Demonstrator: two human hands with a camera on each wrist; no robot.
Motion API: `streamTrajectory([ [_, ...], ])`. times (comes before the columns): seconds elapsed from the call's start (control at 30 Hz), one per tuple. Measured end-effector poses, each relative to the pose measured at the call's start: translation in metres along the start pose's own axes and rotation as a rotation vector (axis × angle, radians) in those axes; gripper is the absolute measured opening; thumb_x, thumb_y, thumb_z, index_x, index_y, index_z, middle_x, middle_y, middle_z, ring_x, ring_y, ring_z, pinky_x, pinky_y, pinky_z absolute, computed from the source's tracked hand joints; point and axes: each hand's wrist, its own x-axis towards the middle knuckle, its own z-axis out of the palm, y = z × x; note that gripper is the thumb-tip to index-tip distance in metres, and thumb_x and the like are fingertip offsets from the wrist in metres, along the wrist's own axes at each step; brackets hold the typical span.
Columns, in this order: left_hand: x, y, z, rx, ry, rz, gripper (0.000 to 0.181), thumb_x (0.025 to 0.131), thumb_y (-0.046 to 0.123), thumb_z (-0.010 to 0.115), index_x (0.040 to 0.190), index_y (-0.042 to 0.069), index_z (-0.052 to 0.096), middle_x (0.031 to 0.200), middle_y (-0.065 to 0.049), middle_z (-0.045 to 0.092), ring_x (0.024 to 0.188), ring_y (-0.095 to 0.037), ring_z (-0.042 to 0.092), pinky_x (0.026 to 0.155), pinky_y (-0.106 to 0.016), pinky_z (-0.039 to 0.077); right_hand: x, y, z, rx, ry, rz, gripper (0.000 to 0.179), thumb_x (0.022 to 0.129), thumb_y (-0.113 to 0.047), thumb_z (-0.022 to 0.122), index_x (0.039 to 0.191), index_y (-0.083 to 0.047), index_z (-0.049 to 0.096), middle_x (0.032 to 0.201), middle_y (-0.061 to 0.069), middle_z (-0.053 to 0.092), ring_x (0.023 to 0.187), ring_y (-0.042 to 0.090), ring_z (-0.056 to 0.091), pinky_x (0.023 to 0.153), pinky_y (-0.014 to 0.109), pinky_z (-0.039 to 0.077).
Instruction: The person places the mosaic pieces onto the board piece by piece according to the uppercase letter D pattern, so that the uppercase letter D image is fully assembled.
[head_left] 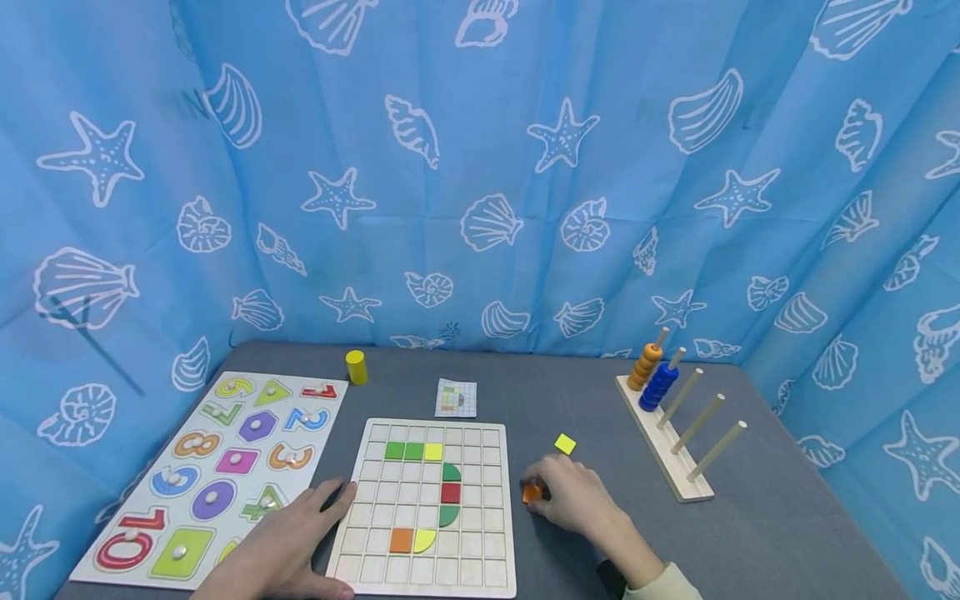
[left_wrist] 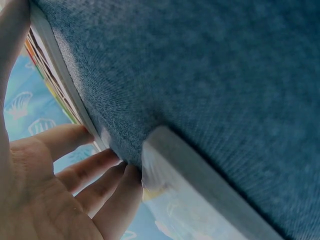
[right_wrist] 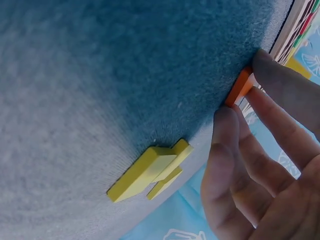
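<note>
My right hand (head_left: 567, 492) pinches an orange square tile (right_wrist: 240, 86) between thumb and fingers, just right of a wooden grid board (head_left: 472, 571). My left hand (head_left: 281, 542) lies spread at the board's lower left, with fingertips on its left edge and thumb by its front edge. On the board sit two green squares (head_left: 403, 451), a yellow square (head_left: 433, 452), a red square (head_left: 451, 493) between two green rounded pieces (head_left: 451, 472), and an orange square (head_left: 401, 540) beside a yellow quarter-round (head_left: 424, 541). A yellow tile (head_left: 565, 444) lies beyond my right hand.
On the left lies a number-and-shape puzzle board (head_left: 247, 417), partly under my left forearm. A yellow cylinder (head_left: 356, 367) and a small pattern card (head_left: 455, 399) are at the back. A peg stand (head_left: 660, 437) with orange and blue rings stands right. Blue curtains (head_left: 480, 183) surround the table.
</note>
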Motion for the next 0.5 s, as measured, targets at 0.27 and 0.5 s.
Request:
streamTrajectory([
  [0.27,0.0,-0.0004,0.0006,0.001,0.008,0.003,0.128,0.06,0.085,0.076,0.156,0.008,0.041,0.155,-0.025,0.043,0.138,-0.048,0.049,0.099,-0.074,0.046,-0.0022,-0.0013,0.0002,0.025,-0.004,-0.021,0.021,0.077,-0.009,0.086,0.097,-0.007,0.08,0.093,0.004,0.071,0.084,0.018,0.061,0.064,0.044,0.053],
  [0.5,0.0006,-0.001,0.0017,0.012,0.012,0.002,0.129,0.059,0.085,0.076,0.156,0.008,0.041,0.155,-0.025,0.044,0.137,-0.047,0.049,0.098,-0.073,0.046,-0.0027,-0.0053,-0.0006,0.031,0.007,-0.043,0.02,0.079,-0.009,0.084,0.098,-0.008,0.08,0.092,0.003,0.07,0.082,0.016,0.06,0.062,0.04,0.051],
])
